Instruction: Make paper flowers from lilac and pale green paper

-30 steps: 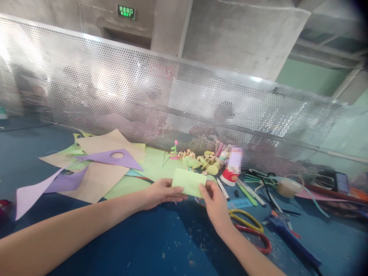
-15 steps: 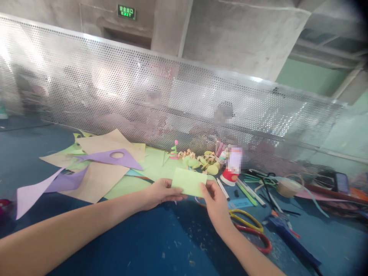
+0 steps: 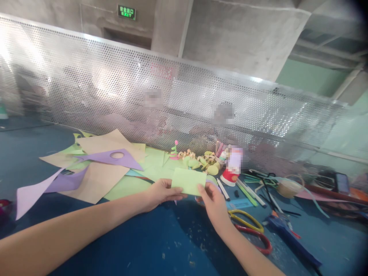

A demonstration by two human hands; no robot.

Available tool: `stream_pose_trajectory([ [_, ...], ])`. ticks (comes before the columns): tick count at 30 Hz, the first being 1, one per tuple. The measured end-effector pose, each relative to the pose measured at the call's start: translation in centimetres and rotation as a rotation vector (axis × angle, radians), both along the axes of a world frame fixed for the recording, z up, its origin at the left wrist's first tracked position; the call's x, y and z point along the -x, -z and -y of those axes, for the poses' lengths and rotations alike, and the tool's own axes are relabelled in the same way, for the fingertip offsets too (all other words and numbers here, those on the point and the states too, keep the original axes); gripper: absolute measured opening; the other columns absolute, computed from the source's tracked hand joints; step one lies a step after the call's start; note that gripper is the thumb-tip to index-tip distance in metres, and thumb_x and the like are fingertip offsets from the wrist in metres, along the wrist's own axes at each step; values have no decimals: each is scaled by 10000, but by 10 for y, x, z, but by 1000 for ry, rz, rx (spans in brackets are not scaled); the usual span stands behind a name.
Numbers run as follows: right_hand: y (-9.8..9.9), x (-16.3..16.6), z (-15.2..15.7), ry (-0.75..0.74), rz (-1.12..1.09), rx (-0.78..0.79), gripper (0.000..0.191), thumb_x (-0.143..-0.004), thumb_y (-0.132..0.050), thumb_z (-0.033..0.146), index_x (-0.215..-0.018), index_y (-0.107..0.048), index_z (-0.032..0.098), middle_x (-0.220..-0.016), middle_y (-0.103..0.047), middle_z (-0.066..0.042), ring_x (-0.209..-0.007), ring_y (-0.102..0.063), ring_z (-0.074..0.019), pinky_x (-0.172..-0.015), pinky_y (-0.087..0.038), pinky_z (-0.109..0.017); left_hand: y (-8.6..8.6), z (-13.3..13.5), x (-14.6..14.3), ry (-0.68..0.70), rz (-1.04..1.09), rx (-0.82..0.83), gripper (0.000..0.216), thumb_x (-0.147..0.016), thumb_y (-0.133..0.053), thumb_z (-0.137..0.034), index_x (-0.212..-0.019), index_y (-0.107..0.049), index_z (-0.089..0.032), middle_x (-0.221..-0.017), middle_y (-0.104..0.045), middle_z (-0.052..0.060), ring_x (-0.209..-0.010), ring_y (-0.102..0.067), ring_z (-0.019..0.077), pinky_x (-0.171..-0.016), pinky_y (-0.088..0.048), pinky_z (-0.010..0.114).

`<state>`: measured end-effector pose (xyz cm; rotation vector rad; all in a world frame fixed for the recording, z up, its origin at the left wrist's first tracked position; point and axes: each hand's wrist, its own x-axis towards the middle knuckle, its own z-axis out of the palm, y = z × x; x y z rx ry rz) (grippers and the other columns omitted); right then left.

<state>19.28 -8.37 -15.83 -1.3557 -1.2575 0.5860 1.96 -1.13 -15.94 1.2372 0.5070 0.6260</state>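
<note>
A small light green rectangle of paper [image 3: 188, 180] is held up above the table, between my two hands. My left hand [image 3: 162, 194] pinches its lower left corner, thumb in front and fingers behind. On the right edge my right hand [image 3: 213, 197] grips it in the same way, its thumb on the front face. Behind the paper lie larger green sheets [image 3: 152, 163]. Close to my right wrist are scissors with one yellow handle [image 3: 246, 220] and one red handle [image 3: 260, 239]; their blades are hidden behind the hand.
Left are tan sheets [image 3: 110, 180] and purple scraps [image 3: 126, 157]. Small curled paper pieces [image 3: 211, 163], a red and white paper cup [image 3: 230, 176] and markers [image 3: 249, 193] stand or lie behind. Right is a blue glue gun [image 3: 293, 237]. A perforated metal screen [image 3: 129, 84] bounds the table's back.
The right hand and the paper's right side have shifted very slightly left. Both hands keep the same hold on the paper.
</note>
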Motion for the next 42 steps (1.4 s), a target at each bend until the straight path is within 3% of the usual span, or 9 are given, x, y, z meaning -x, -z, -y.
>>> stream_pose_trajectory([
  [8, 1, -1, 0, 20, 41, -17, 279, -784, -505, 440, -645, -419, 213, -568, -472, 41, -519, -536, -141, -511, -426, -253, -2, 0, 0, -3, -5, 3, 394, -626, -711, -345, -952, -657, -131, -967, -673, 94, -928, -613, 204, -875, -449, 292],
  [17, 2, -1, 1, 31, 59, -23, 267, -790, -497, 444, -670, -435, 215, -568, -488, 36, -519, -540, -146, -518, -441, -260, -3, 1, 1, 11, 23, 24, 392, -643, -710, -306, -964, -631, -95, -979, -663, 122, -942, -609, 219, -891, -438, 302],
  [20, 1, 1, 3, 22, 52, -44, 220, -807, -477, 428, -815, -497, 209, -707, -561, -2, -574, -573, -158, -557, -478, -279, -6, 0, 2, 24, 80, 110, 454, -692, -651, -389, -1020, -589, -82, -1007, -647, 159, -957, -603, 239, -913, -422, 333],
  [24, 0, 4, 2, -42, 13, -120, 262, -801, -504, 370, -999, -497, 199, -971, -587, -72, -853, -590, -206, -744, -498, -324, -13, -2, 3, 51, 132, 258, 565, -768, -481, -514, -1109, -512, -65, -1004, -640, 190, -966, -598, 258, -921, -409, 354],
  [29, -3, 8, 4, -172, 48, -230, 446, -740, -581, 258, -1154, -422, 203, -1190, -498, -98, -1101, -475, -228, -897, -430, -364, -6, -7, 3, -45, 139, 305, 354, -789, -471, -329, -1048, -545, -99, -982, -659, 124, -938, -610, 227, -876, -443, 329],
  [33, -2, 9, 5, -184, 10, -259, 601, -671, -614, 191, -1201, -331, 212, -1220, -465, -124, -1073, -500, -236, -830, -467, -353, 2, -8, 0, -136, 110, 275, 330, -772, -538, -315, -1053, -543, -143, -1032, -643, 102, -938, -607, 226, -816, -482, 325],
  [36, 2, 7, 3, -157, 28, -241, 520, -672, -555, 146, -1146, -354, 223, -1209, -457, -109, -1052, -515, -211, -808, -470, -330, 1, -7, -1, -150, 177, 252, 347, -786, -540, -334, -1088, -518, -165, -1078, -623, 100, -964, -596, 212, -826, -481, 319],
  [42, 7, -2, 0, -96, 140, -198, 120, -685, -517, 122, -774, -523, 202, -1212, -430, -91, -1163, -398, -240, -838, -447, -364, 0, -7, 0, -118, 212, 252, 384, -804, -515, -380, -1142, -485, -200, -1128, -598, 87, -1000, -579, 214, -843, -472, 329],
])
